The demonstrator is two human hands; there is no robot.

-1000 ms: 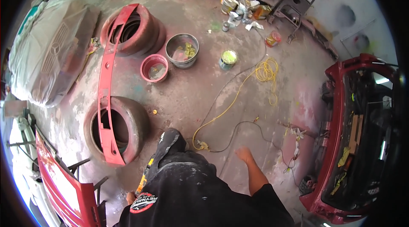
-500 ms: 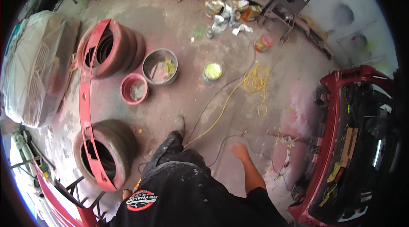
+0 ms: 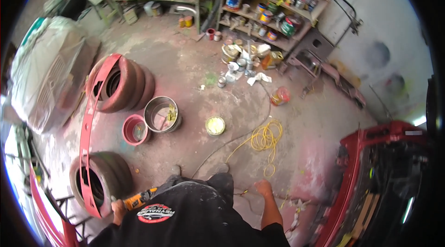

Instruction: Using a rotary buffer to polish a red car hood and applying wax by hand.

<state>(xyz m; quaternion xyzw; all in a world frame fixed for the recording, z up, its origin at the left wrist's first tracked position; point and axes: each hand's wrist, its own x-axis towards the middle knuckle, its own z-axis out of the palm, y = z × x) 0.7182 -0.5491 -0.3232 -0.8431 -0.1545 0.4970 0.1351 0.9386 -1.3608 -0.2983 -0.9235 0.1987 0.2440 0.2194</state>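
My left hand (image 3: 118, 207) is closed around an orange-and-black power tool (image 3: 140, 198), held low at my left side. Its exact kind is hard to make out. Close by, a long red car trim panel (image 3: 86, 129) lies across two groups of old tires, the near tires (image 3: 118, 173) and the far tires (image 3: 139, 85). My right hand (image 3: 263, 187) hangs at my right side, apart from anything. Its fingers are mostly hidden from above, and no object shows in it.
Ahead on the floor stand a metal bucket (image 3: 147, 116), a red tub (image 3: 126, 132) and an open can (image 3: 215, 126). A yellow hose (image 3: 263, 138) lies coiled. Paint shelves (image 3: 259, 14) line the back. At left is a plastic-covered car (image 3: 41, 85); at right, a red car body part (image 3: 352, 154).
My view has tilted up, showing more of the shelves. Both feet now show side by side ahead. The left hand and its power tool have come further into view.
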